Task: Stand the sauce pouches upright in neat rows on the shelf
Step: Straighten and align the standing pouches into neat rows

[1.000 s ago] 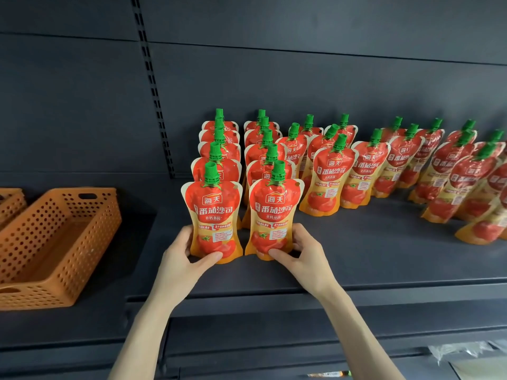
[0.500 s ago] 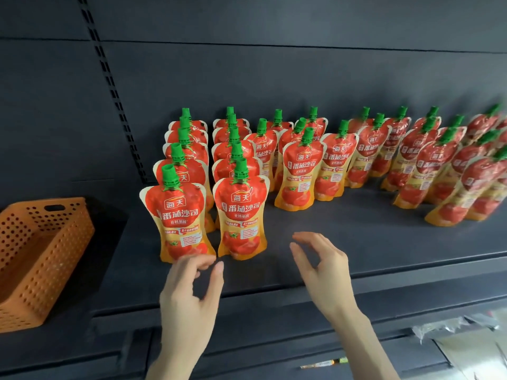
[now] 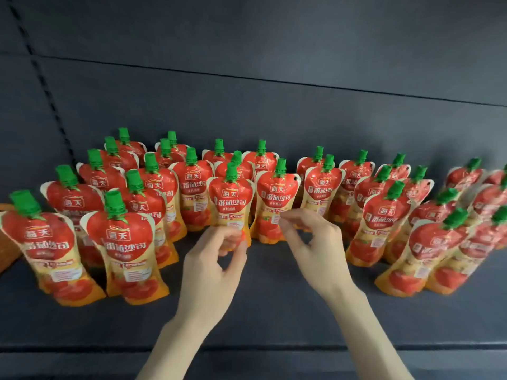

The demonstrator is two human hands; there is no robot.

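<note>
Several red sauce pouches with green caps stand on the dark shelf (image 3: 274, 303). At the left they form two straight rows, fronted by one pouch (image 3: 41, 248) and another (image 3: 129, 248). Further right the pouches stand looser, some leaning. My left hand (image 3: 214, 264) has its fingers curled at the base of a front pouch (image 3: 230, 204). Blur hides whether it pinches that pouch. My right hand (image 3: 315, 242) hovers with loosely curled fingers beside the neighbouring pouch (image 3: 275, 204), holding nothing.
A sliver of an orange basket (image 3: 5, 242) shows at the far left edge behind the first pouch. The shelf's front lip (image 3: 247, 349) runs across below my forearms. A dark back panel (image 3: 274, 105) closes the shelf behind the pouches.
Both hands have let go of the two front left pouches and moved right and deeper, to the pouches in the middle. The view has shifted right, so the basket is almost out of sight.
</note>
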